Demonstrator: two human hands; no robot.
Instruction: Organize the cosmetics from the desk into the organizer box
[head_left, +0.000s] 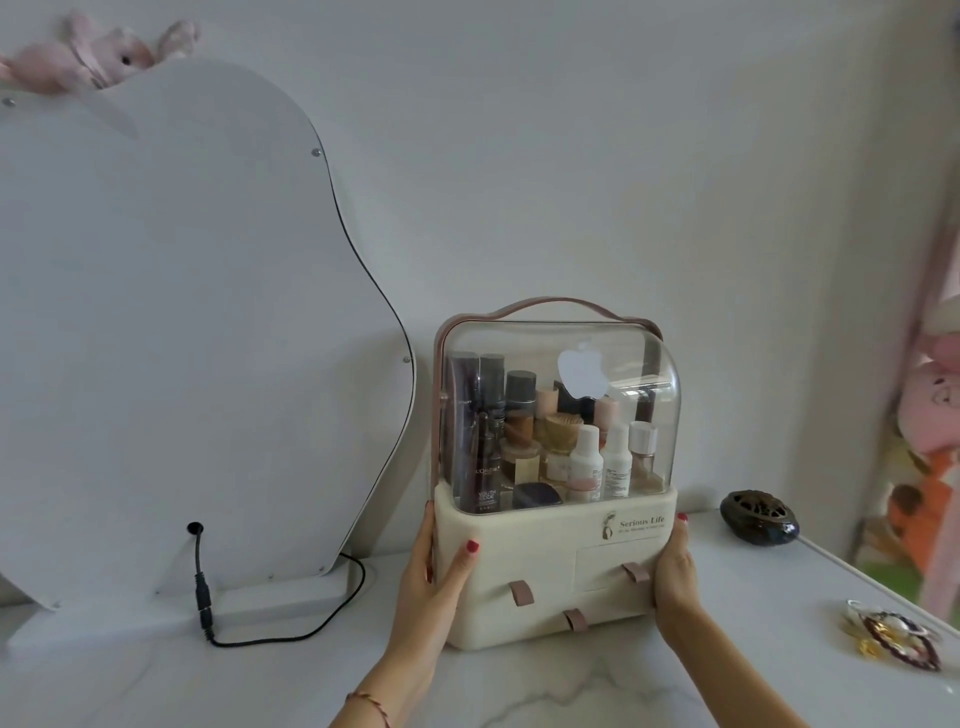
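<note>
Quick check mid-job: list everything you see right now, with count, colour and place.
Organizer box: one, cream with clear dome, desk centre.
Cosmetics: many bottles, mixed colours, under the dome.
Apple-shaped panel: one, white, left.
Cable: one, black, from the panel's base.
Plush toy: one, pink, atop the panel.
Oval ornament: one, dark, right of box.
Bracelets: small pile, mixed, far right.
Left hand: box's left side.
Right hand: box's right side.
</note>
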